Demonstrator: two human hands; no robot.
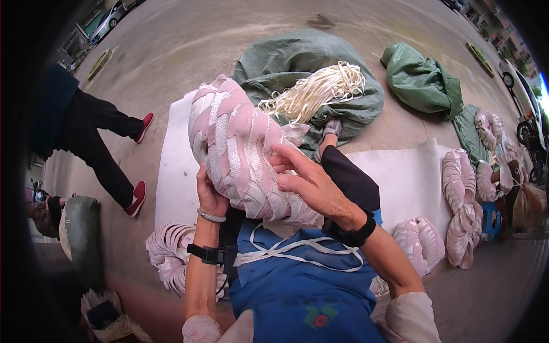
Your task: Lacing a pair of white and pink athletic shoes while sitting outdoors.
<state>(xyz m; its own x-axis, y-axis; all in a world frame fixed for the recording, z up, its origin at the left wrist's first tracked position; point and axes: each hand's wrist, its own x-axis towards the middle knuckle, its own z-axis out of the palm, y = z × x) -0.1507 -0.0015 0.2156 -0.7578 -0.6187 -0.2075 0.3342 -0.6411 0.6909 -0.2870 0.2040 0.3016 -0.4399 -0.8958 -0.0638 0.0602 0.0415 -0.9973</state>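
In front of me, above my lap, stands a thick stack of nested pink-and-white shoe uppers, tilted a little. My left hand holds it from its lower left side, with most of the fingers hidden behind the stack. Against the right side of the stack is my right hand, its thumb and fingers apart and slightly bent; the fingertips are at the uppers' edges. White laces lie loosely across my blue apron. A large bundle of cream laces rests on a green sack beyond the stack.
A white sheet covers the ground around me. More bundled uppers lie at left and right, with others further right. Another green sack sits at far right. A person in red shoes stands left. Vehicles are parked beyond.
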